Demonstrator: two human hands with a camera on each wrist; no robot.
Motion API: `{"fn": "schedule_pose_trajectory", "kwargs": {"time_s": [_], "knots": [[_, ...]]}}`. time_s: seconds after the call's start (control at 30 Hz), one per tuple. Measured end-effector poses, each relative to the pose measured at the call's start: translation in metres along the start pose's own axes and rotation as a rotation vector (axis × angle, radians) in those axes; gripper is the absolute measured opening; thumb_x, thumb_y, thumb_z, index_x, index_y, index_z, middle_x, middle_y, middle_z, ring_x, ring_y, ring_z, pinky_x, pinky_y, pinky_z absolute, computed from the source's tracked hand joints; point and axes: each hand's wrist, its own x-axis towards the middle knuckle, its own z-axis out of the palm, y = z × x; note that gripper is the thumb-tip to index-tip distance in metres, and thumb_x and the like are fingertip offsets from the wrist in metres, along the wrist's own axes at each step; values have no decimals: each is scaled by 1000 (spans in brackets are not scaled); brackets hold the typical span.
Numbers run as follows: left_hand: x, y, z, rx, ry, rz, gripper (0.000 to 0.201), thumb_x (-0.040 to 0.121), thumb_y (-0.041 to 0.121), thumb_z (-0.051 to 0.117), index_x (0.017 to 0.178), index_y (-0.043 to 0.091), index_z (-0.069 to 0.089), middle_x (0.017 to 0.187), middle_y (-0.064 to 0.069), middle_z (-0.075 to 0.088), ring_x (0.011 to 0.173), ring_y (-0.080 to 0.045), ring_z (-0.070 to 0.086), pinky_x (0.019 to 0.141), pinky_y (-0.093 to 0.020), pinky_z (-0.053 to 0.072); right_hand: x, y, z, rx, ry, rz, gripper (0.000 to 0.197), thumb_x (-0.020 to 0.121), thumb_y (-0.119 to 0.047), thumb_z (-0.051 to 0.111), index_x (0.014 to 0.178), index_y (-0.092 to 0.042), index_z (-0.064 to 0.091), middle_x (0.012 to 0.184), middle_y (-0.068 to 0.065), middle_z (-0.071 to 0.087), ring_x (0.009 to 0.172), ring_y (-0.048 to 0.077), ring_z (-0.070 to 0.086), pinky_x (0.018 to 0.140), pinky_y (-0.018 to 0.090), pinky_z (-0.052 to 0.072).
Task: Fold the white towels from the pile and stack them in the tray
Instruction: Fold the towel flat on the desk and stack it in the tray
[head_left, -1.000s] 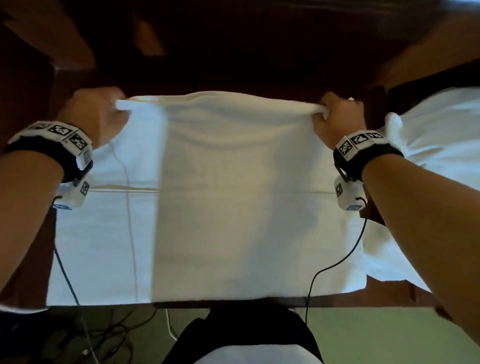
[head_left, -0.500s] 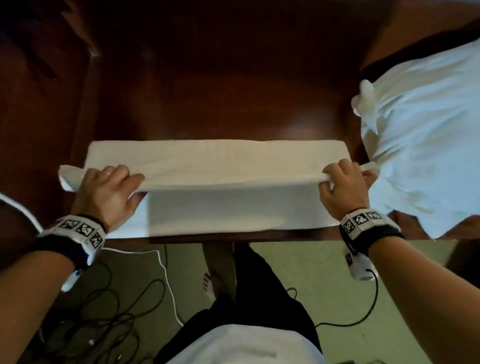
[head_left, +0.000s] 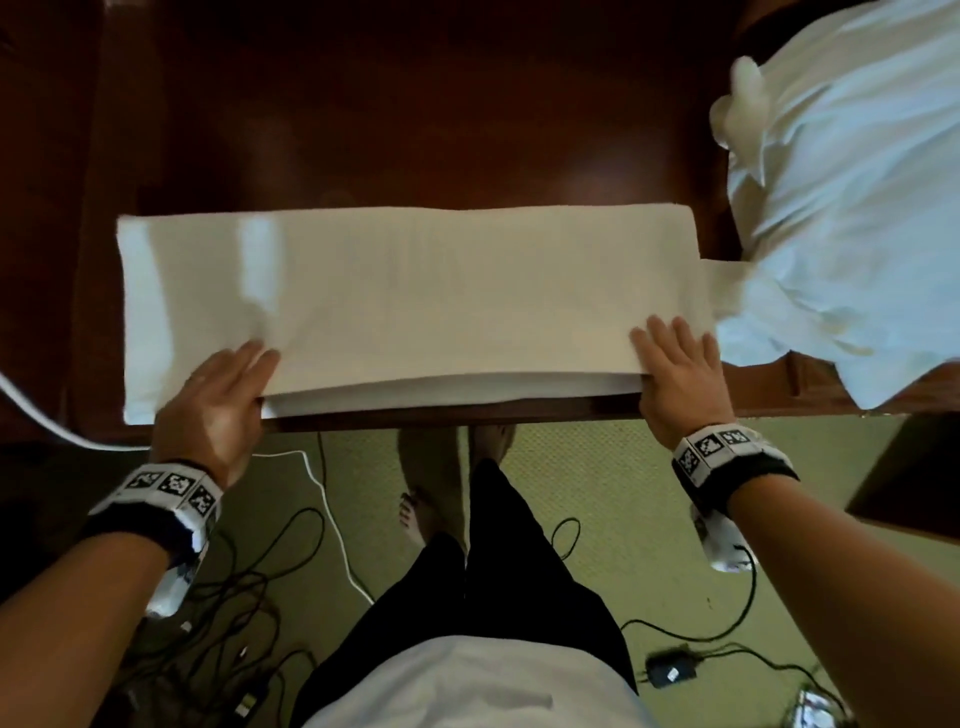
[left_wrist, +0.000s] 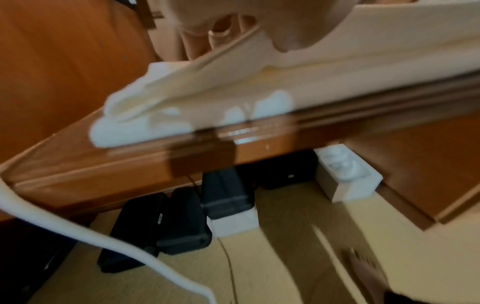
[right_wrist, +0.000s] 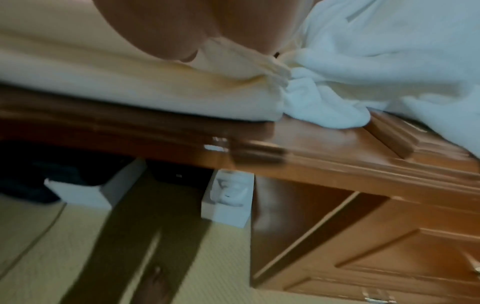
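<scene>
White towel (head_left: 415, 291) lies folded into a long band across the near edge of the dark wooden counter (head_left: 415, 130), long axis running 9 to 3 o'clock, two layers visible along the near edge. My left hand (head_left: 218, 400) rests flat on the towel's near-left part, at about 8 o'clock from the towel's middle; grip apart, fingers straight and together, pressing the cloth, holding nothing. My right hand (head_left: 678, 374) lies flat on the near-right corner, at about 4 o'clock; grip apart as well, fingers extended on the top layer. In the left wrist view the towel (left_wrist: 311, 67) overhangs nothing; its end sits on the counter edge (left_wrist: 130, 164), blurred. In the right wrist view the towel's right end (right_wrist: 155, 86) touches the pile of unfolded white towels (right_wrist: 389, 51). In the head view that pile (head_left: 841, 182) sits at 2 o'clock, one flap touching the band's right end. Black cables (head_left: 234, 597) lie on the green floor (head_left: 597, 493) below. Tray not identified.
</scene>
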Motion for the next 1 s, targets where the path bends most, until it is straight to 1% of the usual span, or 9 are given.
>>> {"fn": "schedule_pose_trajectory", "kwargs": {"time_s": [0.13, 0.23, 0.37, 0.47, 0.6, 0.7, 0.8, 0.9, 1.0], "knots": [[-17, 4, 14, 56, -89, 41, 73, 83, -1, 69, 150, 16, 46, 160, -12, 35, 144, -45, 34, 107, -67, 36, -13, 9, 14, -20, -134, -11, 72, 92, 0, 42, 156, -22, 18, 166, 7, 5, 152, 37, 2, 122, 54, 8], [-17, 2, 16, 82, -98, 19, 74, 83, 2, 69, 151, 19, 45, 162, -12, 32, 144, -47, 31, 103, -69, 36, -16, 10, 14, 57, -42, 14, 65, 96, -4, 44, 155, -24, 25, 165, 9, 11, 151, 37, 6, 122, 53, 12], [-17, 1, 13, 66, -97, 7, 76, 84, 2, 68, 153, 20, 42, 163, -12, 31, 146, -44, 29, 107, -67, 33, -35, 14, 20, -59, -133, 36, 81, 91, 1, 42, 157, -28, 6, 166, 11, -1, 152, 36, -3, 122, 54, 14], [-16, -8, 8, 8, -80, -9, 78, 84, 0, 66, 155, 13, 37, 161, -15, 32, 145, -41, 33, 113, -61, 35, -31, -11, 15, -49, -70, -6, 69, 92, -3, 45, 153, -18, 18, 164, 17, 9, 151, 40, 6, 119, 59, 18], [-13, -35, -7, 85, -69, 27, 78, 73, -11, 72, 146, 6, 49, 151, -23, 45, 135, -50, 42, 109, -60, 33, -11, -71, 17, 2, -13, -327, 68, 85, 3, 52, 149, -14, 37, 160, 17, 26, 148, 38, 20, 117, 54, 21], [-21, -59, -19, 174, -161, -49, 74, 71, -12, 73, 140, 10, 58, 150, -16, 49, 132, -52, 43, 100, -67, 35, -8, -90, 19, 22, -85, -377, 52, 97, -18, 48, 149, -17, 38, 162, 11, 25, 149, 34, 21, 116, 54, 29], [-32, -60, -21, 149, -223, -142, 58, 81, 7, 63, 139, 10, 60, 153, -12, 47, 131, -50, 46, 96, -68, 42, -14, -93, 18, 33, -129, -332, 59, 101, -47, 26, 153, -19, 32, 164, 5, 17, 152, 29, 14, 118, 51, 25], [-13, -41, -26, 88, -137, -171, 60, 79, 37, 43, 119, 3, 72, 138, -22, 59, 120, -46, 56, 98, -59, 44, -5, -110, 7, 124, -101, -270, 62, 98, -53, 22, 142, -18, 49, 158, 10, 32, 145, 33, 28, 115, 50, 32], [19, -11, -25, 39, -103, -166, 67, 87, 48, 38, 134, 6, 62, 144, -22, 53, 128, -43, 51, 107, -57, 40, 9, -137, 1, 80, -103, -240, 60, 100, -55, 19, 150, -24, 33, 163, 11, 18, 148, 36, 19, 117, 53, 27]]}}
